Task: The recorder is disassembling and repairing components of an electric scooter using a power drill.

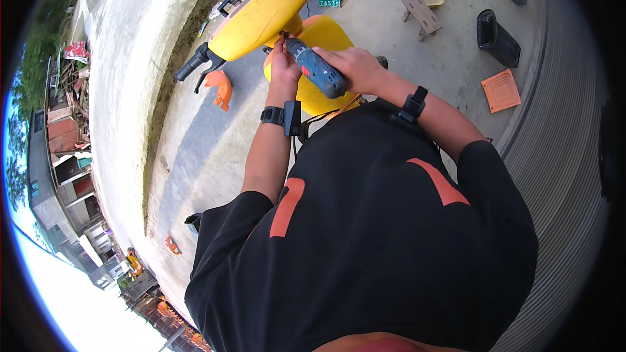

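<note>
The right hand [357,68] is wrapping around the handle of a blue cordless drill [317,69], its grip pressed tight on the tool body just above centre frame. The drill's long axis is running from lower right to upper left, and its bit is pointing toward the yellow scooter panel [261,16] in the upper middle of the frame. The tip is meeting the panel's lower edge, just beside the fingertips of the left hand [283,65].

The left hand is lying immediately left of the drill's nose, fingers closed at the bit end; whether they are pinching a fastener or only steadying the bit cannot be told. Of the two hands, the left is nearer the contact point, and the right is sitting farther back, toward the right of the frame, on the handle.

A second yellow body part [324,32] is sitting directly behind the drill. The black handlebar grip [193,62] is projecting toward the upper left. An orange fairing piece [222,88] is lying on the concrete floor [195,150] below it, well apart from both hands.
</note>
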Demonstrator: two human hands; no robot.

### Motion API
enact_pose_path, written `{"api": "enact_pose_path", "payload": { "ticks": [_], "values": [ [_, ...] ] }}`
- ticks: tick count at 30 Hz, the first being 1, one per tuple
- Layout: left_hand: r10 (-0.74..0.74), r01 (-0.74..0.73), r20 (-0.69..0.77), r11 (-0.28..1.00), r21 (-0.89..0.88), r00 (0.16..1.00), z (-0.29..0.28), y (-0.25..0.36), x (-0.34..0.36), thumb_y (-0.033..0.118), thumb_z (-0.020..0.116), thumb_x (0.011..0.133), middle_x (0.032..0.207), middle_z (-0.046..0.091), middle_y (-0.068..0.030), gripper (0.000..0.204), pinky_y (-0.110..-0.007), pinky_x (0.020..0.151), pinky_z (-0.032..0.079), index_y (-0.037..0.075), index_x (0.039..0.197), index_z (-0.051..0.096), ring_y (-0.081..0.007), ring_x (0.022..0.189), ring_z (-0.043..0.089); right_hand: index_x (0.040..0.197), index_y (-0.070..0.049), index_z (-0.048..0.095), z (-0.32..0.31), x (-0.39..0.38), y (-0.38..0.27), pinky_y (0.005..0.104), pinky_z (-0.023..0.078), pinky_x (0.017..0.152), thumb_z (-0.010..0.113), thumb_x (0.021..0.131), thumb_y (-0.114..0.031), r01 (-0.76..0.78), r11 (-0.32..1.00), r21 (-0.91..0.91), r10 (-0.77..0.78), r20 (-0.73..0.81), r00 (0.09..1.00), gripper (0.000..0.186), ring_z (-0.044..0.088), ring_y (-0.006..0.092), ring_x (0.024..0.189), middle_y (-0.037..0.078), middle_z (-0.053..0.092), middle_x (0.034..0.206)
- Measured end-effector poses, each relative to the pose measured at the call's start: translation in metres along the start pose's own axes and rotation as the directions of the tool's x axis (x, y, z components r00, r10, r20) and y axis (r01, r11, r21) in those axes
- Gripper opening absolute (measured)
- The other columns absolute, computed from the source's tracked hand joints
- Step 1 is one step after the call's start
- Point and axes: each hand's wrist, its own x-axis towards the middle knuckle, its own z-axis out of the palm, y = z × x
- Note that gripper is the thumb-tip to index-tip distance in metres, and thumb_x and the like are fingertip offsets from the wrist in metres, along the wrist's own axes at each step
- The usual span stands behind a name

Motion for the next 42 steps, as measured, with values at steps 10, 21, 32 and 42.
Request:
{"api": "enact_pose_path", "payload": {
  "ticks": [10, 21, 32, 42],
  "values": [
    [-0.11, 0.123, 0.135, 0.988, -0.091, 0.985, -0.017, 0.008, 0.014, 0.027, 0.054, 0.096, 0.097, 0.066, -0.0124, 0.026, -0.039, 0.083, 0.053, 0.004, 0.106, 0.058, -0.025, 0.088, 0.064, 0.14, -0.005, 0.04, 0.006, 0.003, -0.002, 0.0414, 0.051, 0.07, 0.069, 0.072, -0.015, -0.021, 1.0, 0.014, 0.021, -0.034, 0.999, 0.074, 0.064, 0.033, 0.08, 0.014, 0.066, 0.095],
    [-0.089, 0.089, -0.008, 0.994, 0.068, 0.996, 0.004, 0.004, 0.004, 0.033, 0.051, 0.096, 0.088, 0.065, -0.0112, 0.032, -0.039, 0.08, 0.052, 0.003, 0.105, 0.058, -0.0249, 0.084, 0.062, 0.138, -0.004, 0.041, 0.012, 0.004, -0.005, 0.0423, 0.051, 0.074, 0.069, 0.072, -0.014, -0.097, 0.989, 0.108, 0.103, -0.051, 0.993, 0.073, 0.064, 0.0346, 0.085, 0.015, 0.066, 0.103],
    [-0.081, 0.078, 0.043, 0.995, 0.065, 0.996, -0.002, 0.007, 0.01, 0.031, 0.057, 0.094, 0.089, 0.065, -0.0127, 0.031, -0.041, 0.078, 0.055, 0.002, 0.106, 0.057, -0.0267, 0.081, 0.062, 0.139, -0.005, 0.039, 0.017, 0.005, -0.004, 0.0429, 0.051, 0.074, 0.069, 0.069, -0.009, -0.107, 0.986, 0.131, 0.114, -0.051, 0.992, 0.076, 0.064, 0.0357, 0.086, 0.017, 0.065, 0.102],
    [-0.026, 0.029, -0.034, 0.994, 0.104, 0.999, -0.017, 0.017, 0.029, 0.031, 0.057, 0.094, 0.088, 0.066, -0.0124, 0.029, -0.042, 0.076, 0.056, 0.003, 0.101, 0.058, -0.0268, 0.079, 0.064, 0.14, -0.006, 0.038, 0.02, 0.007, -0.001, 0.044, 0.05, 0.069, 0.069, 0.07, -0.013, -0.071, 0.996, 0.059, 0.074, -0.05, 0.996, 0.077, 0.063, 0.0354, 0.079, 0.015, 0.065, 0.095]
  ]
}}
